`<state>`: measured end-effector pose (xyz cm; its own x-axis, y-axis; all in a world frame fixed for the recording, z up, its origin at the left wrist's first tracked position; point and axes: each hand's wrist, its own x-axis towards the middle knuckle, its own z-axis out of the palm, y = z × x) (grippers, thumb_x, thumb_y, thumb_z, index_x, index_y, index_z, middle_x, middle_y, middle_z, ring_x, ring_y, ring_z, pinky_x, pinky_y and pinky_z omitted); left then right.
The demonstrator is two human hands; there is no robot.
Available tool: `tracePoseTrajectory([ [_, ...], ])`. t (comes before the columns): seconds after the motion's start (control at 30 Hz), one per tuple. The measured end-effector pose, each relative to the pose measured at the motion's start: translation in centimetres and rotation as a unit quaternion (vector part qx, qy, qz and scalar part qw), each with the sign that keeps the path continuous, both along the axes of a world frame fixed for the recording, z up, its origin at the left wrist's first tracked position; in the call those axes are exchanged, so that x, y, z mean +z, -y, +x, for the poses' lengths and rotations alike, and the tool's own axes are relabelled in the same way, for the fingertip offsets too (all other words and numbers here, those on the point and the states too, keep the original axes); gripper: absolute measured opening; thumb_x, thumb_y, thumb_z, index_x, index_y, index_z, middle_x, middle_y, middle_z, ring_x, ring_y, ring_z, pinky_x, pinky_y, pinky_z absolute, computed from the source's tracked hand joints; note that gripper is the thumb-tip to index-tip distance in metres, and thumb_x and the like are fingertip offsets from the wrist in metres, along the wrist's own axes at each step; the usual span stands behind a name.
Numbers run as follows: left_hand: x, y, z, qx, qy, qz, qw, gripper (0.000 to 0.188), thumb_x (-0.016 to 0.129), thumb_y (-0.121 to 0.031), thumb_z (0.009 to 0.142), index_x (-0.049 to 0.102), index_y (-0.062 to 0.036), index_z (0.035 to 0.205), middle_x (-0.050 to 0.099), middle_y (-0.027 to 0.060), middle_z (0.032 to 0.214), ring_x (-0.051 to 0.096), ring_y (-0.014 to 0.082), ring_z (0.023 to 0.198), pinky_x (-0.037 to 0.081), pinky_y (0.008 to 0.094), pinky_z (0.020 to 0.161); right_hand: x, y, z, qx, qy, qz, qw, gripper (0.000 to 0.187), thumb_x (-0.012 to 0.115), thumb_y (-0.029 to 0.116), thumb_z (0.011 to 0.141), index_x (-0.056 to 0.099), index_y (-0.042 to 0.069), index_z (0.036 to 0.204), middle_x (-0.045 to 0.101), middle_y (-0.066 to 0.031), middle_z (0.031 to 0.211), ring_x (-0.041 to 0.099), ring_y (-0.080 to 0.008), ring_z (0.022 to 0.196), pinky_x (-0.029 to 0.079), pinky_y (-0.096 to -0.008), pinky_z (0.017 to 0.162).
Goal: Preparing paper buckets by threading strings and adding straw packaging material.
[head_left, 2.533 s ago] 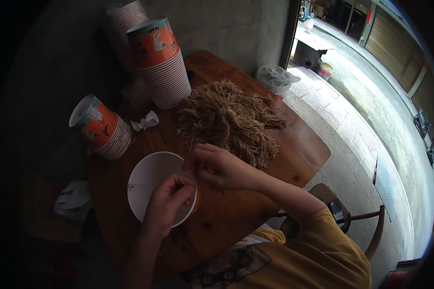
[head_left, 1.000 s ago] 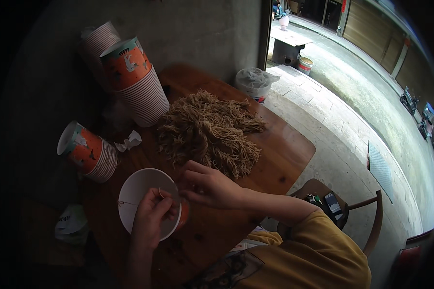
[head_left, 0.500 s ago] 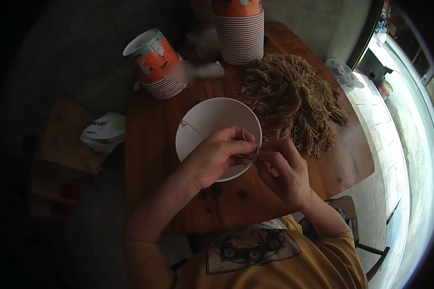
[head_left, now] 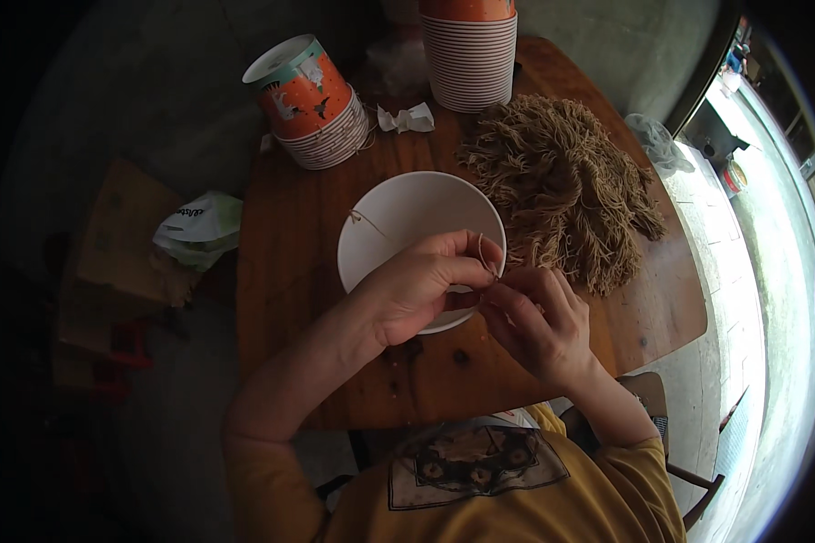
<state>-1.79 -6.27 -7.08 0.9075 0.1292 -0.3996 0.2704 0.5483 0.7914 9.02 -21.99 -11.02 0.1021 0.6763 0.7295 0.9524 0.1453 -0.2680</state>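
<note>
A white paper bucket [head_left: 417, 204] stands mouth up on the wooden table in front of me. A thin tan cord [head_left: 358, 218] is knotted through its left rim and runs down inside. My left hand [head_left: 430, 281] reaches over the bucket, pinching a looped cord end [head_left: 483, 246] at the right rim. My right hand [head_left: 543, 321] meets it from outside the rim, thumb and fingertips pressed together at the same cord. The exact grip between the fingertips is partly hidden.
Right of the bucket lies a big heap of tan cords [head_left: 570, 190]. Behind stand a tall stack of paper buckets [head_left: 469, 68] and a shorter stack of orange patterned ones [head_left: 312, 104], with crumpled white paper [head_left: 406, 118] between. A plastic bag [head_left: 656, 143] lies beyond the table's right edge.
The view has shifted slightly, so the table things sit a little farther right and up. Both hands stay at the bucket's right rim, the right fingertips now closer to the left ones.
</note>
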Motion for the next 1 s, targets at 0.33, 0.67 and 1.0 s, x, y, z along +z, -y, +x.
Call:
tracePoseTrajectory([
  [0.33,-0.4,0.2,0.1,0.031,0.030,0.119,0.992,0.022,0.057,0.003,0.084,0.051,-0.0054,0.103,0.054,0.0023,0.099,0.055,0.0105,0.092,0.047,0.0264,0.083,2.4,-1.1,2.7,0.064,-0.129,-0.036,0.989,0.039,0.066,-0.005,0.071,0.065,0.010,0.108,0.059,-0.0084,0.103,0.059,-0.0247,0.086,0.052,-0.0344,0.067],
  [0.67,0.2,1.5,0.0,0.098,0.012,0.199,0.975,0.039,0.062,0.000,0.085,0.039,-0.0043,0.116,0.057,0.0066,0.101,0.058,0.0123,0.096,0.048,0.0284,0.086,3.8,-2.8,5.1,0.113,0.076,-0.076,0.988,0.028,0.068,0.005,0.070,0.062,0.010,0.097,0.058,-0.0030,0.114,0.055,-0.0240,0.097,0.054,-0.0322,0.073],
  [1.0,-0.3,2.1,-0.1,0.063,0.063,0.398,0.913,0.037,0.058,0.001,0.087,0.036,-0.0044,0.116,0.055,0.0053,0.087,0.057,0.0108,0.080,0.048,0.0277,0.071,1.2,-0.4,4.4,0.215,-0.533,-0.196,0.795,0.010,0.052,0.000,0.084,0.054,0.005,0.093,0.056,-0.0007,0.087,0.051,-0.0048,0.076,0.041,-0.0196,0.069],
])
